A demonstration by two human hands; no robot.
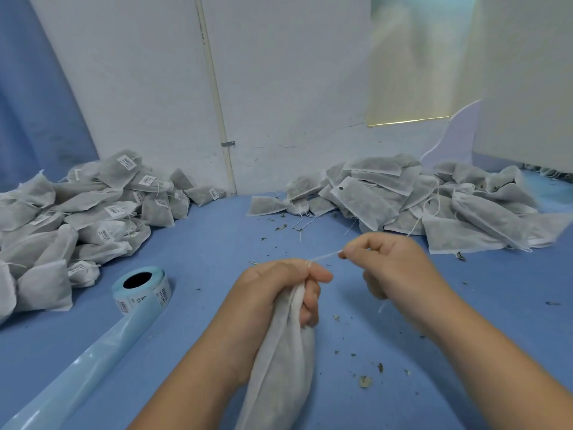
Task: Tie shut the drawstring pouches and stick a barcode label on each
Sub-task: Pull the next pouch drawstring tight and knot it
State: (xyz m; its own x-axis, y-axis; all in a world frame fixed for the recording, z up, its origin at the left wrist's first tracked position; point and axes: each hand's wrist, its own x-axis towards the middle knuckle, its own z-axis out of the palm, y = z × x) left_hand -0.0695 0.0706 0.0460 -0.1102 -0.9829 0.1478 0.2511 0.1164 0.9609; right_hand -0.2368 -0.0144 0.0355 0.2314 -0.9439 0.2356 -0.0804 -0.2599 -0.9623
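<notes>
Drawstring pouch (285, 352) of thin white mesh fabric with dark filling is right in the middle of the head view, low and close to the camera. The left hand (273, 293) has its fingers curled tight round the bunched neck, and the rest of the bag hangs down toward the bottom edge. The right hand (387, 262) pinches the thin white string (325, 256) between thumb and forefinger, other fingers curled in. The string runs taut from the neck across to that pinch.

On the blue tabletop (201, 249), a roll of barcode labels (142, 288) on pale blue backing stands just left of the hands, and its shiny empty backing strip (83, 377) trails off to the bottom left corner. A heap of labelled pouches (93, 212) sits far left, and a heap of unlabelled pouches (418, 206) lies at the back right against the white wall (279, 88). Bits of dried herb crumbs (366, 381) are scattered around.
</notes>
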